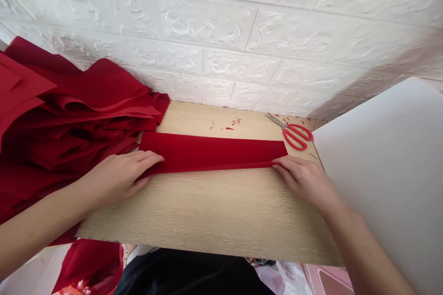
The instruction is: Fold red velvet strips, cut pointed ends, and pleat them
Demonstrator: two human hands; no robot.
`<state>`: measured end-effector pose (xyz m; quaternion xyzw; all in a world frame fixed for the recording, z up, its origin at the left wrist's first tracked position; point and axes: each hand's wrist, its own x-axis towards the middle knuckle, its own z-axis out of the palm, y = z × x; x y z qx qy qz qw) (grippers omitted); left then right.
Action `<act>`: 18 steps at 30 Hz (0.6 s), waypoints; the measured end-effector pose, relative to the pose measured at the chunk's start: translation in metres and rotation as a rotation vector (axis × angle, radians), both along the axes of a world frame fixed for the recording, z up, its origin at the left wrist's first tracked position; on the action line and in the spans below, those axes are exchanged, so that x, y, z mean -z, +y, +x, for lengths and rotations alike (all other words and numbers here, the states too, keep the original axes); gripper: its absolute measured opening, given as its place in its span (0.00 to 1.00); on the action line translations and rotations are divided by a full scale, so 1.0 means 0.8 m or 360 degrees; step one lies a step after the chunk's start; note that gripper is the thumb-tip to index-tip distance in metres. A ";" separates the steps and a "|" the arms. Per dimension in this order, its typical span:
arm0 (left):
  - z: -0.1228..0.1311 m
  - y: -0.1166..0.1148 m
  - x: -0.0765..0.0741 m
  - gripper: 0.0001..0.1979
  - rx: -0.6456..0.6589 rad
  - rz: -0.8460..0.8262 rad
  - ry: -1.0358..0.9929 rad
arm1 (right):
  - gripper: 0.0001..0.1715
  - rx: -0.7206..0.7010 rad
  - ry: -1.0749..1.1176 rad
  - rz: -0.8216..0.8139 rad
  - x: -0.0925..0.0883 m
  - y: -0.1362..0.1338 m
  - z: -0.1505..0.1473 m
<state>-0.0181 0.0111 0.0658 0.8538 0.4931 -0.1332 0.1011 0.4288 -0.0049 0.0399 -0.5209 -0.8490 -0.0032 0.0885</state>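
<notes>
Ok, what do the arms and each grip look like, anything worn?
The left forearm and right forearm are bare to the frame edge: no sleeves, watch or bands. The left grip and right grip are bare hands, no gloves or rings visible.

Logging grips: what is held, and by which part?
Both press the long folded red paper strip flat: left hand on its left end, right hand at its lower right corner.

The left forearm [41, 223] comes in from the lower left and the right forearm [362, 246] from the lower right, the left grip [119, 176] lying palm down with fingers stretched flat and pointing right, the right grip [302, 177] palm down too, fingers together, pointing left.
</notes>
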 end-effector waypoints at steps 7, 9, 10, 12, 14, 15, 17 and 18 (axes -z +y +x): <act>0.001 0.009 0.002 0.28 -0.0051 0.0030 0.0017 | 0.17 0.0020 0.0098 -0.0064 -0.002 0.019 0.008; 0.002 0.009 0.003 0.28 -0.0060 0.0092 0.0092 | 0.17 0.0021 0.0117 -0.0067 0.000 0.021 0.008; 0.002 0.009 0.005 0.28 -0.0057 0.0116 0.0118 | 0.17 0.0018 0.0131 -0.0072 0.000 0.021 0.008; -0.001 0.010 0.008 0.28 -0.0038 0.0126 0.0121 | 0.18 0.0011 0.0153 -0.0095 -0.001 0.020 0.007; -0.008 0.011 0.010 0.27 -0.0031 0.0087 0.0078 | 0.19 0.0020 0.0169 -0.0116 -0.002 0.017 0.007; -0.012 0.012 0.011 0.27 -0.0045 0.0067 0.0050 | 0.19 0.0034 0.0177 -0.0121 -0.002 0.016 0.008; -0.022 0.016 0.013 0.26 -0.0093 0.0046 -0.0043 | 0.18 0.0085 0.0213 -0.0129 -0.002 0.015 0.010; -0.027 0.017 0.013 0.26 -0.0121 0.0042 -0.0115 | 0.18 0.0124 0.0249 -0.0138 -0.002 0.015 0.012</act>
